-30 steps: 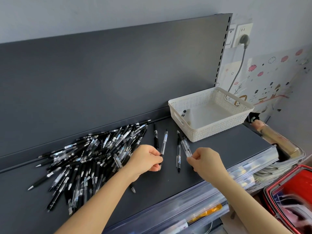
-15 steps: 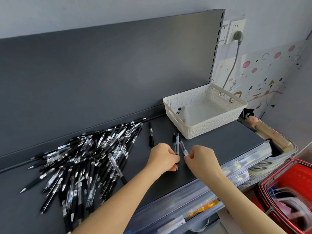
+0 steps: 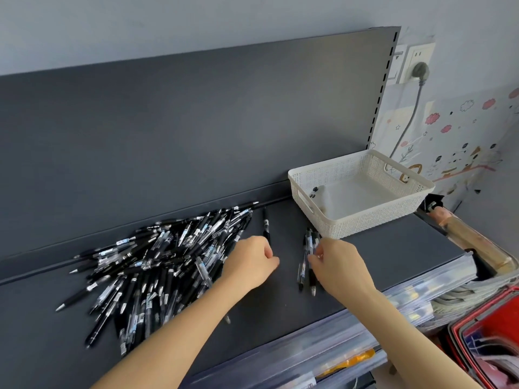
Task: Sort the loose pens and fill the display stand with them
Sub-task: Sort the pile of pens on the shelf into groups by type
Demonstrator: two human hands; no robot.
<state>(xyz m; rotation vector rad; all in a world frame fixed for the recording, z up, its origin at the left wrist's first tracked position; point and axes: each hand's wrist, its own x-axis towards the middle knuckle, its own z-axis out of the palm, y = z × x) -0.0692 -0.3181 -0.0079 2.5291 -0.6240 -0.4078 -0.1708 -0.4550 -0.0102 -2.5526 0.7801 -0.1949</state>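
The right hand's [image 3: 338, 265] fingertips [image 3: 314, 255] pinch a small bunch of pens [image 3: 308, 243], which lies on the dark shelf [image 3: 393, 254] with its far ends just beside the white basket [image 3: 365, 223]. The left hand's [image 3: 251, 263] fingers are curled, thumb against forefinger; I cannot tell whether they hold anything. Its knuckles sit at the right edge of the big pile [image 3: 157, 262] of loose black and clear pens. One single pen [image 3: 265, 223] lies apart, between pile and bunch, just beyond the left hand. The basket holds two small dark bits [image 3: 313, 192] in its near left corner. A red basket [image 3: 494, 327] sits lower right.
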